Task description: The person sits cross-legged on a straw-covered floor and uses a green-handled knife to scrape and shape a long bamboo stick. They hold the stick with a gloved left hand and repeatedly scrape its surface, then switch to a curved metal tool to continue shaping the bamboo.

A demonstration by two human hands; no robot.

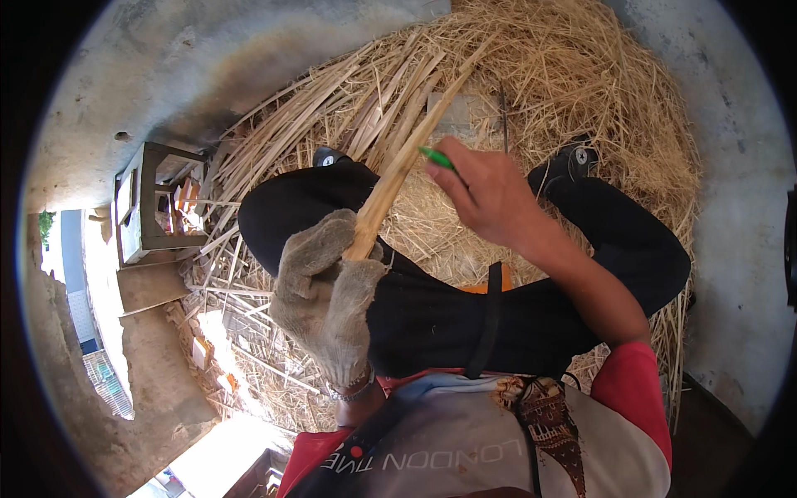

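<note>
My left hand (325, 290), in a worn grey-brown knit glove, is closed round the near end of a long pale wooden strip (404, 163). The strip slants up and away to the right, narrowing toward its far end over the straw. My right hand (481, 191) is bare and closed on a small bright green object (437, 157). Its green end sticks out toward the strip's right edge, close to it; whether they touch I cannot tell. The rest of the green object is hidden in my fingers, so its kind does not show.
Long split strips (307, 108) lie fanned out at the far left. Heaped shavings (581, 58) cover the far floor up to the grey wall (739, 249). A wooden frame box (162, 203) stands at the left. My bent legs (465, 319) surround the work; something orange lies between them.
</note>
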